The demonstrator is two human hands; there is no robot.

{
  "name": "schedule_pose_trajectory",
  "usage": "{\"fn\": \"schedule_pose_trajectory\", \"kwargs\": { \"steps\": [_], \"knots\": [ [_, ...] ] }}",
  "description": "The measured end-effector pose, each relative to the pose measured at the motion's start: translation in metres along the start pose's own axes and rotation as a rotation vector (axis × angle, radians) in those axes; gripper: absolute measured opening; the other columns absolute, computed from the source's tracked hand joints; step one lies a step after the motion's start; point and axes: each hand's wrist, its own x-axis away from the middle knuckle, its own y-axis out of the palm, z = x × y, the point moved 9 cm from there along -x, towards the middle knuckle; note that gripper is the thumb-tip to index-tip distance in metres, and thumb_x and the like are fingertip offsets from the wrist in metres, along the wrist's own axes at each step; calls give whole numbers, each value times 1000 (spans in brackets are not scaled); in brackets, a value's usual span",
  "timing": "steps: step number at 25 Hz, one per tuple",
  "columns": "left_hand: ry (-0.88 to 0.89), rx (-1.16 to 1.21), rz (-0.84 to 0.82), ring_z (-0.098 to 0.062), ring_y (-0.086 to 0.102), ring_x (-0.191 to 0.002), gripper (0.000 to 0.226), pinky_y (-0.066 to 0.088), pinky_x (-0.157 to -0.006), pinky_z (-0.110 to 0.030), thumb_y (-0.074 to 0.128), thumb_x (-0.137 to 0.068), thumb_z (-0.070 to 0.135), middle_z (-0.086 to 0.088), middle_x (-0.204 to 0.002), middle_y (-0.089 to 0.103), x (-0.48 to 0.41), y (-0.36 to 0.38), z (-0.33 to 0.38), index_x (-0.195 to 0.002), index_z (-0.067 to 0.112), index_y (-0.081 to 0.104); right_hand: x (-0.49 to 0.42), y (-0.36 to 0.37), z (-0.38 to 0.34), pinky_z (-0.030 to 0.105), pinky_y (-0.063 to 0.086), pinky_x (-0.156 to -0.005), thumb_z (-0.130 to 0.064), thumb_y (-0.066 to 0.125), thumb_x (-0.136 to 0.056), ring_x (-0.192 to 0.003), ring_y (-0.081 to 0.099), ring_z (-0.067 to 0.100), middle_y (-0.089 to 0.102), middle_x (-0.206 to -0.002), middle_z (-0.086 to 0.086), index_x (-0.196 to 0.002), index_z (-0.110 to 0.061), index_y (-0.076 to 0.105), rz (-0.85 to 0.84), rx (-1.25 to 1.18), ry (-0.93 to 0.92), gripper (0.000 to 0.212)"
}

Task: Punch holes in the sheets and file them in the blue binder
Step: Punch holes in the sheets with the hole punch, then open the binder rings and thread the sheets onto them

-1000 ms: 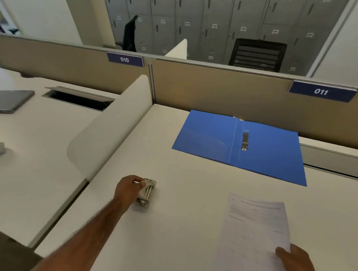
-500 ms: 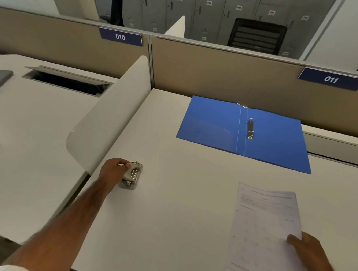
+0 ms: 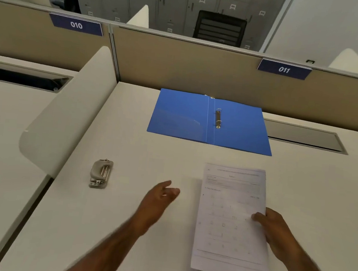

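Observation:
The blue binder (image 3: 182, 116) lies open flat at the back of the desk, its metal ring clip (image 3: 217, 118) showing in the middle. Printed sheets (image 3: 228, 220) are in front of it, and my right hand (image 3: 274, 231) grips their right edge, lifting them slightly off the desk. A grey metal hole punch (image 3: 100, 173) stands alone at the left. My left hand (image 3: 158, 199) hovers between the punch and the sheets, fingers relaxed and holding nothing.
A white rounded divider panel (image 3: 70, 110) runs along the desk's left side, just beyond the punch. A beige partition (image 3: 181, 65) with tags 010 and 011 closes the back. A grey cable tray lid (image 3: 303, 137) sits right of the binder.
My left hand let go of the hole punch and moved right toward the sheets. The punch stays on the desk. My right hand keeps its hold on the sheets.

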Motion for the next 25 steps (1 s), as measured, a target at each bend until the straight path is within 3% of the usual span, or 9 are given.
{"fn": "schedule_pose_trajectory", "kwargs": {
  "steps": [2,4,8,11,15,18,20,23,25],
  "knots": [
    [-36,89,-250,-13,66,-113,63,51,-101,-34,68,-82,59,6,-124,71,10,74,7,-135,26,59,9,4,-17,54,55,-89,-3,58,-90,-94,72,36,77,-102,9,-108,-14,70,-50,-51,-78,24],
    [13,203,-357,-19,69,-112,54,54,-98,-41,71,-85,54,4,-123,72,14,114,27,-130,26,64,13,2,-40,46,59,-82,-3,59,-90,-92,73,30,77,-102,6,-106,-16,71,-82,-85,-176,24],
    [176,195,-148,-21,73,-102,29,60,-86,-37,67,-90,42,1,-110,77,15,131,74,-115,29,73,18,-32,-81,41,56,-76,1,60,-90,-90,72,25,77,-102,8,-101,-15,74,-137,-210,-384,24],
    [300,137,-19,-20,73,-95,28,58,-74,-27,66,-89,40,1,-101,77,17,131,98,-110,24,75,17,-50,-97,25,55,-65,-3,66,-89,-79,68,11,76,-89,0,-93,-19,76,-171,-195,-513,19],
    [321,158,73,-18,73,-94,36,58,-71,-24,76,-80,41,4,-102,77,23,138,99,-112,25,73,16,-47,-86,18,55,-70,-8,71,-85,-87,70,9,76,-97,-8,-103,-36,72,-189,-105,-545,33],
    [293,159,49,-17,74,-93,21,60,-73,-28,74,-85,34,2,-102,78,20,147,84,-105,33,75,19,-36,-74,24,58,-70,-27,67,-79,-85,70,11,74,-95,-12,-96,-51,69,-203,-19,-533,29],
    [275,148,65,-17,75,-90,14,61,-72,-29,70,-88,35,2,-99,78,14,145,80,-101,33,77,18,-33,-69,21,56,-67,-30,64,-80,-82,69,7,73,-91,-19,-93,-58,66,-153,13,-523,32],
    [214,147,132,-12,74,-82,8,56,-62,-19,71,-88,35,7,-90,78,2,139,78,-93,34,77,11,-34,-61,30,52,-64,-13,61,-88,-70,64,18,70,-77,-6,-85,-38,67,-67,94,-499,25],
    [202,193,154,-8,74,-83,15,56,-61,-17,74,-85,38,10,-92,78,-7,133,80,-97,29,76,7,-35,-59,41,56,-69,-9,58,-91,-77,67,23,72,-81,-4,-88,-25,68,-38,63,-484,19]
  ]
}}
